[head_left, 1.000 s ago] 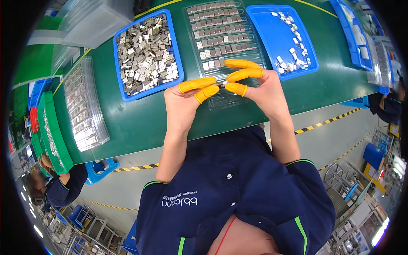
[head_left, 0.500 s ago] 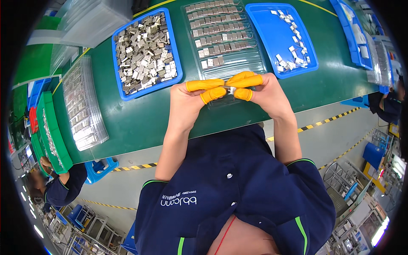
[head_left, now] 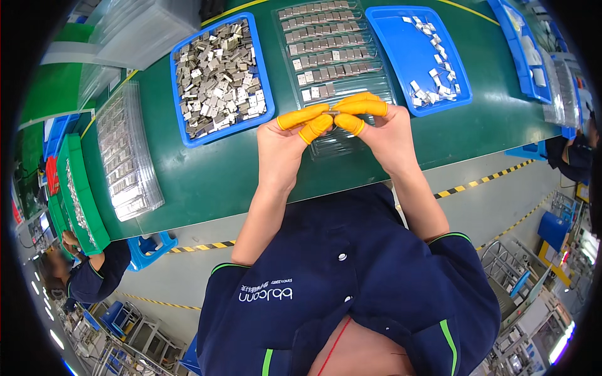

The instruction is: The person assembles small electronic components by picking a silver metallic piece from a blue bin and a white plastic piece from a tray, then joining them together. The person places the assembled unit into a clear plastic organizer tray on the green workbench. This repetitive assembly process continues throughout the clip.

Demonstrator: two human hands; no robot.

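My left hand (head_left: 285, 141) and my right hand (head_left: 385, 135) meet over the near edge of a clear plastic tray (head_left: 326, 145), yellow covers on their fingers. Both pinch one small metal USB connector piece (head_left: 333, 113) between thumbs and fingertips. It shows nearly edge-on, and the fingers hide most of it. Just beyond, rows of metal USB connectors (head_left: 326, 57) sit in the clear tray. Left of the hands, a blue bin (head_left: 271, 94) holds a heap of loose silver USB connector shells (head_left: 219, 81). On the right, another blue bin (head_left: 401, 56) contains scattered small white pieces (head_left: 433, 78).
A clear tray stack (head_left: 128, 150) with filled rows lies at the left on the green table (head_left: 207, 178). Beyond it are a green bin (head_left: 81, 188) and a co-worker's arm (head_left: 94, 262). More blue trays (head_left: 517, 50) stand far right. Blue stools (head_left: 150, 250) are below the table edge.
My thumbs have moved up and closer together, still pinching. The connector piece has turned from its bright silver face to a darker, nearly edge-on look. The whole view has shifted slightly.
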